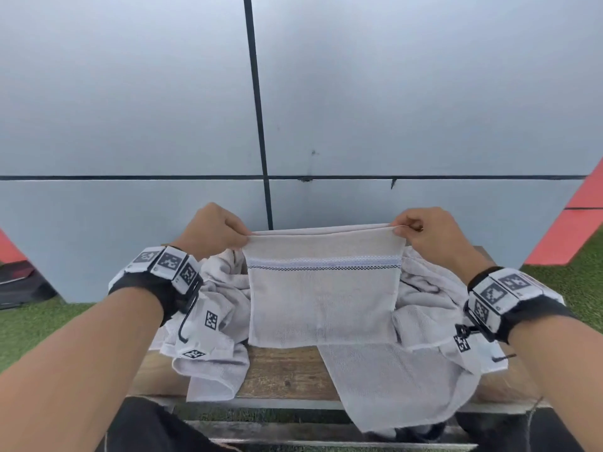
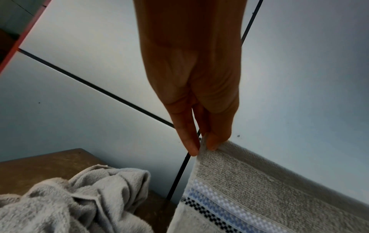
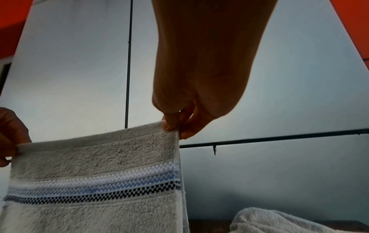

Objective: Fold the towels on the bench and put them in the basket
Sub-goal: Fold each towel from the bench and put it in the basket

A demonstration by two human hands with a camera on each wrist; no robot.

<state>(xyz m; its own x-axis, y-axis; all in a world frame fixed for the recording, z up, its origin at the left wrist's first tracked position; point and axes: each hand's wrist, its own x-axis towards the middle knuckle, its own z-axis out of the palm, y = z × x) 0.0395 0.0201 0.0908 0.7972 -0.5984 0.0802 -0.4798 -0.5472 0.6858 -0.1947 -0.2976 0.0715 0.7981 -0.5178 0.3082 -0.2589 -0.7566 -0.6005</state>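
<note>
A pale grey towel (image 1: 321, 301) with a blue and black checked stripe hangs doubled over above the wooden bench (image 1: 284, 373). My left hand (image 1: 217, 231) pinches its upper left corner (image 2: 201, 148) between thumb and fingers. My right hand (image 1: 424, 231) pinches the upper right corner (image 3: 173, 129), so the top edge is stretched flat between both hands. The towel (image 3: 95, 173) fills the lower left of the right wrist view, with the left hand (image 3: 10, 135) at its far corner. No basket is in view.
Several crumpled pale towels (image 1: 222, 308) lie heaped on the bench behind and beside the held one; one (image 1: 391, 386) drapes over the front edge. A grey panelled wall (image 1: 130, 109) stands close behind. Green turf (image 1: 39, 327) surrounds the bench.
</note>
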